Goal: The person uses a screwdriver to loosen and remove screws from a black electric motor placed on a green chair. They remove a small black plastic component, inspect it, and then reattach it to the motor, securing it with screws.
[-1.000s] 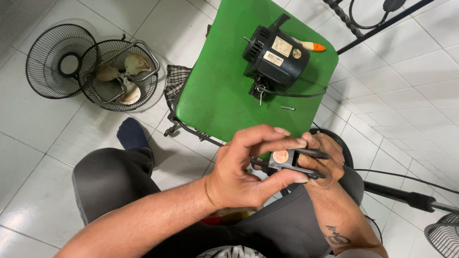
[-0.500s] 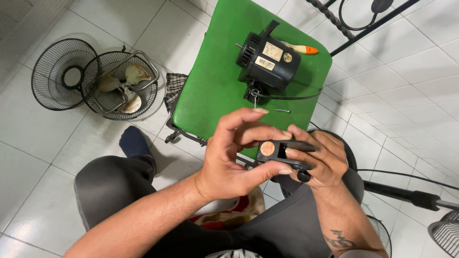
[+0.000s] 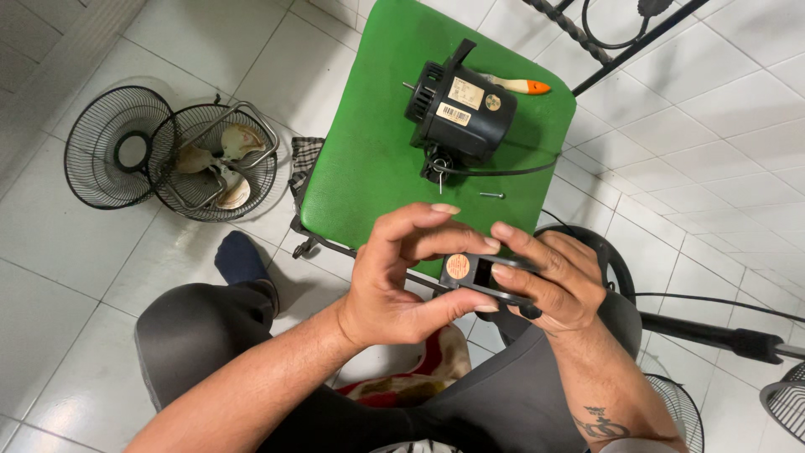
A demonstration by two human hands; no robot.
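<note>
On the white tiled floor at far left lie two round black wire fan guards (image 3: 172, 151), overlapping, one holding pale fan blades. The left hand (image 3: 394, 281) pinches a small black plastic part with a round orange sticker (image 3: 470, 273) between thumb and curled fingers, while the right hand (image 3: 549, 281) presses its fingers over the same part from the other side (both held above the lap). Beyond them, a black cylindrical fan motor (image 3: 461, 109) rests on the green padded stool seat (image 3: 369, 151), with an orange-tipped tool handle (image 3: 520, 85) just beside it
</note>
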